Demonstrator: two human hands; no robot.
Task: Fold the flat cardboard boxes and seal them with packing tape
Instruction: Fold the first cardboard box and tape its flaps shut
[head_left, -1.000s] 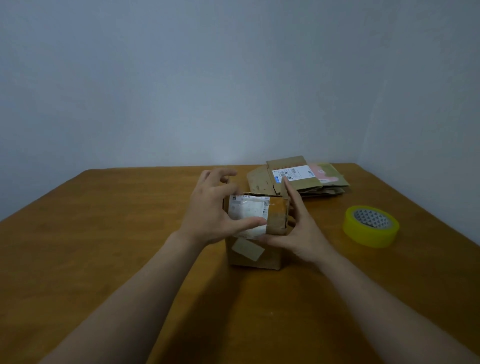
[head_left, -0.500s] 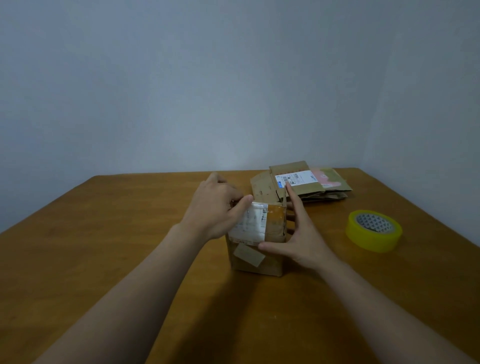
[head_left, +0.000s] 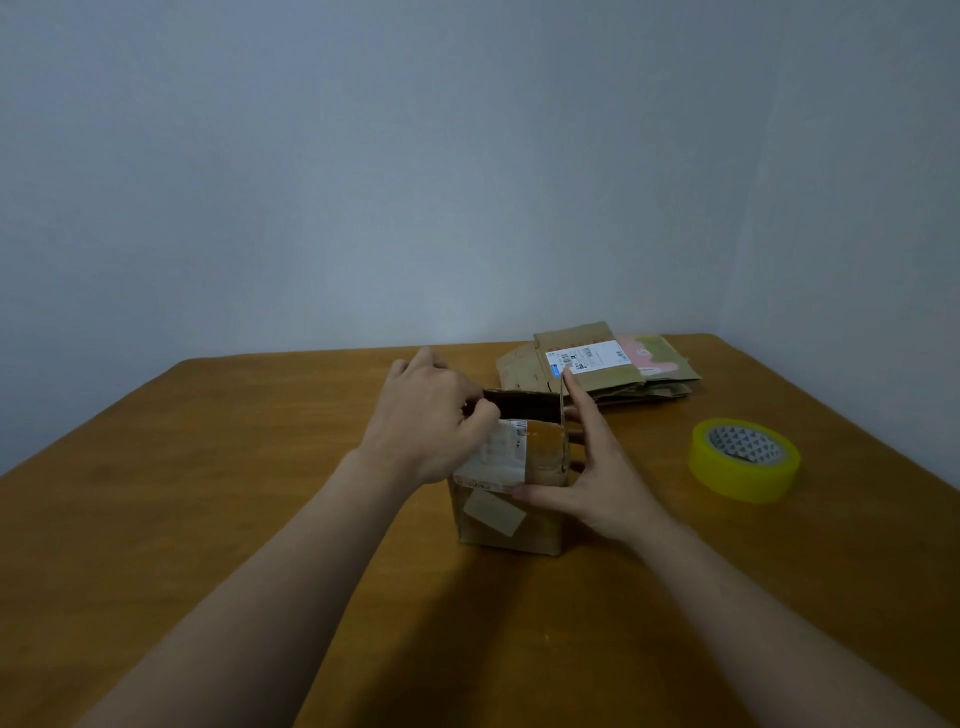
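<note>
Head-worn view, down onto table (head_left: 208, 467)

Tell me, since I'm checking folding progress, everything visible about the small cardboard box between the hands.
The small cardboard box is worn brown board, upright on the wooden table. A white shipping label and old brown tape cover its near top flap; a pale patch sits on its front. The far flap stands up. The left hand grips that flap's left end; the right hand, fingers straight, presses its right side.
</note>
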